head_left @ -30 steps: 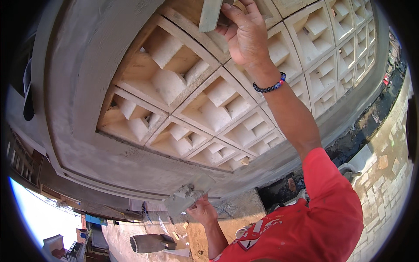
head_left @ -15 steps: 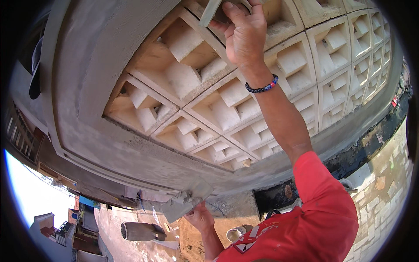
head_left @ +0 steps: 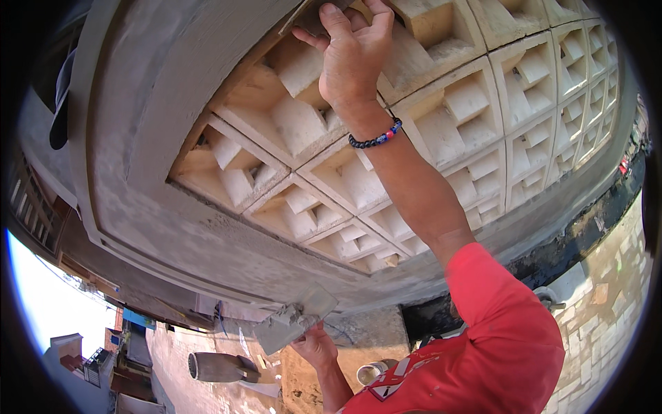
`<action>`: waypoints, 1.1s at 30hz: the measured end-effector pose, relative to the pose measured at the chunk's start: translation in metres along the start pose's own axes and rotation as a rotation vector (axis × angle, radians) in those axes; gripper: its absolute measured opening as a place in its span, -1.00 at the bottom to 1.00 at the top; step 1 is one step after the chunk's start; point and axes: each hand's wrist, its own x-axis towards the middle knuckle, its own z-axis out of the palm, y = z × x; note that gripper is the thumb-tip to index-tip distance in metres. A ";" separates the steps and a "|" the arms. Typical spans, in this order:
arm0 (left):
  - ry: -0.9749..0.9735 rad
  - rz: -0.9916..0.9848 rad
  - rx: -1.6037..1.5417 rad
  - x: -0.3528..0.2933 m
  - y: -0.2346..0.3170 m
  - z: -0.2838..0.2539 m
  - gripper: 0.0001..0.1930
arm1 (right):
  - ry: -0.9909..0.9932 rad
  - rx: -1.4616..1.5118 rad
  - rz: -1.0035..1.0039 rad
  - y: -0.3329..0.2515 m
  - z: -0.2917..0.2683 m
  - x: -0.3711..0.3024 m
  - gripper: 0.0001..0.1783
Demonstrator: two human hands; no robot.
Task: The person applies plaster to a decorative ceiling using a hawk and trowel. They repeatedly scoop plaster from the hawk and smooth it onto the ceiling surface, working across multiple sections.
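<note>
My right hand (head_left: pixel 358 58), with a beaded bracelet (head_left: pixel 376 137) on the wrist, is raised at the top. Its fingers close round a flat trowel (head_left: pixel 303 19), partly cut off by the frame's upper edge. The trowel is near where the pale ventilation blocks (head_left: pixel 289 162) meet the grey plastered border (head_left: pixel 162 76); whether it touches cannot be made out. Low in the view, my left hand (head_left: pixel 318 346) grips a flat mortar board (head_left: pixel 272 337). Wet grey mortar (head_left: pixel 289 315) is heaped on it, just in front of the lower wall.
A bucket (head_left: pixel 371 373) stands on sandy ground beside my red shirt. Farther left, a dark cylindrical container (head_left: pixel 214 366) appears on the paving. A dark trench (head_left: pixel 572 238) runs along the wall's foot, with paving blocks (head_left: pixel 607 317) at right.
My right hand has moved left with the trowel, toward the plastered border, and the trowel has tilted. My left hand and the mortar board have stayed almost still.
</note>
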 end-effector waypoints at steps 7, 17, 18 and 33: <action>-0.022 -0.023 0.031 0.006 -0.002 -0.010 -0.38 | -0.024 0.023 0.085 0.054 0.004 -0.051 -0.45; 0.001 -0.041 0.034 0.004 -0.004 -0.011 -0.39 | -0.144 0.114 -0.036 -0.001 -0.076 0.009 -0.45; -0.014 -0.043 0.028 0.005 -0.007 -0.017 -0.39 | -0.162 0.120 -0.067 -0.003 -0.076 0.017 -0.45; 0.036 -0.064 -0.002 0.011 -0.013 -0.020 -0.40 | -0.035 -0.001 -0.093 -0.010 -0.012 0.020 -0.48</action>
